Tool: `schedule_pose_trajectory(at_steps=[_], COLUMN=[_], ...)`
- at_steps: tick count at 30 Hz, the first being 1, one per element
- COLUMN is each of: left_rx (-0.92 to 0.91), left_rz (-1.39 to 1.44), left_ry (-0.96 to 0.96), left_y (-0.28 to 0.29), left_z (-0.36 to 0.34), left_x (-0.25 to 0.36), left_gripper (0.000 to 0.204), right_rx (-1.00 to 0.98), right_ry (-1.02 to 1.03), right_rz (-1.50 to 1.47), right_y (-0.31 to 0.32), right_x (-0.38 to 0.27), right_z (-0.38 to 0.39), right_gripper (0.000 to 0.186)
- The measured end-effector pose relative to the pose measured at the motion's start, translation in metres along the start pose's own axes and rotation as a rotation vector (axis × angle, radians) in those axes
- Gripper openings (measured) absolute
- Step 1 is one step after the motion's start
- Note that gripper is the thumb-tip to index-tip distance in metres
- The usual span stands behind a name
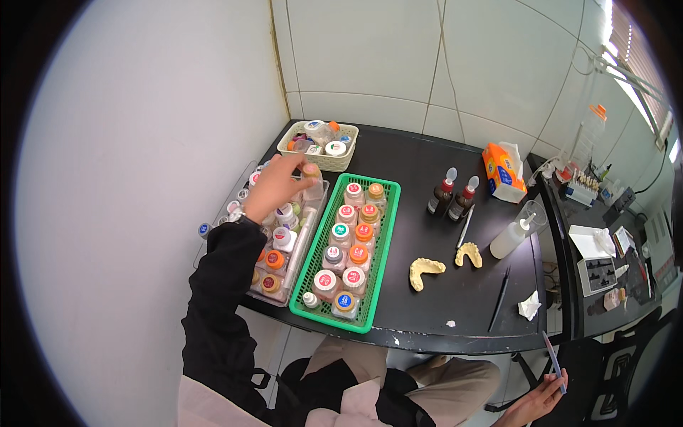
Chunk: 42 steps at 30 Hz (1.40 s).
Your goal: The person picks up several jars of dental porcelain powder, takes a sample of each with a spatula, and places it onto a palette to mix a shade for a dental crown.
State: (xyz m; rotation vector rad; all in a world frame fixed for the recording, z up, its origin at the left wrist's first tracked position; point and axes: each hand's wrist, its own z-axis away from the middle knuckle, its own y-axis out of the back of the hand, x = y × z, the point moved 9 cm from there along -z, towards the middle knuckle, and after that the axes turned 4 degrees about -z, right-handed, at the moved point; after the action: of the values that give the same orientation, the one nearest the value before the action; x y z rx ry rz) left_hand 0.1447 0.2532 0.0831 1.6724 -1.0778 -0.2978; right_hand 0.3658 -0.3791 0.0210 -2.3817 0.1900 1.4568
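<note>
My left hand (274, 188) reaches over the clear tray (288, 293) at the left, its fingertips closed on the lid of a clear jar (311, 186) at the tray's far right corner. Several lidded jars and bottles fill that tray. Beside it stands a green basket (375, 302) with two rows of powder jars, their lids labelled in red, orange, green and blue. Low at the right, past the table's front edge, my right hand (538, 404) grips a thin flat bluish-grey object (552, 359). It shows nearly edge-on, so its kind is unclear.
A cream basket (344, 161) of jars stands at the back. Two plaster dental casts (425, 272) (468, 255), two brown dropper bottles (440, 196) (462, 202), a white squeeze bottle (508, 240), a tissue pack (504, 173), a dark pen-like tool (500, 299) and crumpled tissue (529, 306) occupy the black table (420, 320).
</note>
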Motion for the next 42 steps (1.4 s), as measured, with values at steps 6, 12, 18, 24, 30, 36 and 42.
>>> schedule_pose_trajectory(at_steps=[6,12,18,24,30,36,42], left_rx=[-0.033,-0.034,0.074,0.206,0.241,-0.037,-0.031], left_rz=[0.529,0.726,0.467,0.363,0.426,0.84,0.882], left_ry=[0.155,-0.047,-0.061,0.132,-0.018,-0.13,-0.222], left_y=[0.04,0.055,0.064,0.093,0.074,0.061,-0.002], left_z=[0.013,0.069,0.101,0.047,0.025,0.106,0.179], left_x=[0.036,0.133,0.16,0.061,0.053,0.163,0.237], left_gripper=[0.038,0.035,0.033,0.033,0.037,0.043,0.054], right_rx=[-0.235,-0.715,-0.915,-0.796,-0.861,-0.945,-1.223], right_ry=[-0.021,-0.051,-0.072,-0.181,-0.188,-0.174,-0.081], right_rz=[-0.172,-0.108,0.019,0.093,0.113,0.088,-0.001], right_y=[-0.043,-0.119,-0.14,-0.118,-0.122,-0.155,-0.188], right_x=[0.003,-0.033,-0.049,-0.016,-0.022,-0.061,-0.093], right_z=[0.022,0.079,0.097,0.093,0.1,0.117,0.155], right_gripper=[0.026,0.023,0.023,0.022,0.02,0.025,0.038])
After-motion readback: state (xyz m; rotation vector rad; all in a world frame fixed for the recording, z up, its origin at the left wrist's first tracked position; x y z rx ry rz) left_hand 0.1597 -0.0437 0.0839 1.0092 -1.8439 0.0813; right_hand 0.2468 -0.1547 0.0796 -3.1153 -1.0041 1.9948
